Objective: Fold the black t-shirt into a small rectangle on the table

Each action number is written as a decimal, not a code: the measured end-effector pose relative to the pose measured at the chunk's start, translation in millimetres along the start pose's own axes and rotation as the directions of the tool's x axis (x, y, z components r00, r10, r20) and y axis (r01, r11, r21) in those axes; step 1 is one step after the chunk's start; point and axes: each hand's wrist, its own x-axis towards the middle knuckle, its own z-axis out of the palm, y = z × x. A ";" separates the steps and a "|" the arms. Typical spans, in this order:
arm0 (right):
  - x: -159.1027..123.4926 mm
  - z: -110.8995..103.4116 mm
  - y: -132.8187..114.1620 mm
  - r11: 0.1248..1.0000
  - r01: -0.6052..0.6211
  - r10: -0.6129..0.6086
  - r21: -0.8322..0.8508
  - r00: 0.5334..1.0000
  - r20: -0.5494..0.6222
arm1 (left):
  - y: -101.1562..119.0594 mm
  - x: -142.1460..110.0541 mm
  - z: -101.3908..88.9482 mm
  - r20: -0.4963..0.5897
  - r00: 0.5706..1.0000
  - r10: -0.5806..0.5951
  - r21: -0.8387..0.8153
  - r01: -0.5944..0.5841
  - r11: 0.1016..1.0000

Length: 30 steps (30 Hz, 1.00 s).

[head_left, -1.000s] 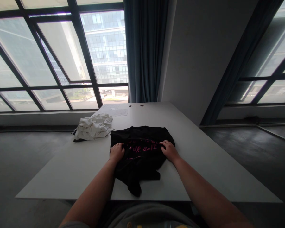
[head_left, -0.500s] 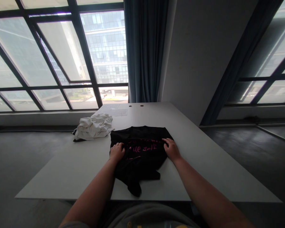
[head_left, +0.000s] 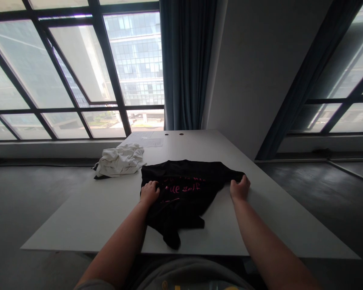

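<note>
A black garment (head_left: pixel 184 169) with pink lettering lies spread on the table in front of me, its lower part rumpled toward the near edge. On its left side rests my left hand (head_left: pixel 150 193), palm down with the fingers laid over the cloth. My right hand (head_left: pixel 240 187) is closed around the end of a black strip of the garment, probably a sleeve, stretched out to the right. The fingertips of that hand are partly hidden in the fabric.
The white table (head_left: pixel 109 225) extends toward the windows. A crumpled white garment (head_left: pixel 121 161) with a dark part lies at its left edge, with sheets of paper (head_left: pixel 151 141) behind it. Two dark round holes (head_left: pixel 181 134) sit near the far edge; a blue curtain (head_left: pixel 184 72) hangs beyond.
My right hand has moved right from the lettering and taken hold of the black cloth, which now reaches farther out to the right. The left hand has stayed in place.
</note>
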 end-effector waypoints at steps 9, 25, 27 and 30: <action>-16.9 -8.0 -16.1 0.918 0.393 -0.365 -0.053 0.889 0.277 | -1.0 0.7 0.8 0.004 1.000 0.000 0.002 0.000 1.000; -19.3 -15.9 -24.9 0.832 0.547 -0.374 -0.094 0.677 0.634 | 6.3 -7.6 -2.5 -0.095 0.995 0.010 0.031 -0.007 0.999; -11.6 -22.3 -19.5 0.831 0.548 -0.371 -0.092 0.670 0.643 | 7.8 -7.7 -0.3 -0.073 0.997 0.027 0.052 -0.023 0.998; 1.6 -35.6 -7.8 0.840 0.534 -0.351 -0.099 0.673 0.651 | 9.0 -6.4 3.1 0.003 1.000 0.009 0.071 -0.010 0.997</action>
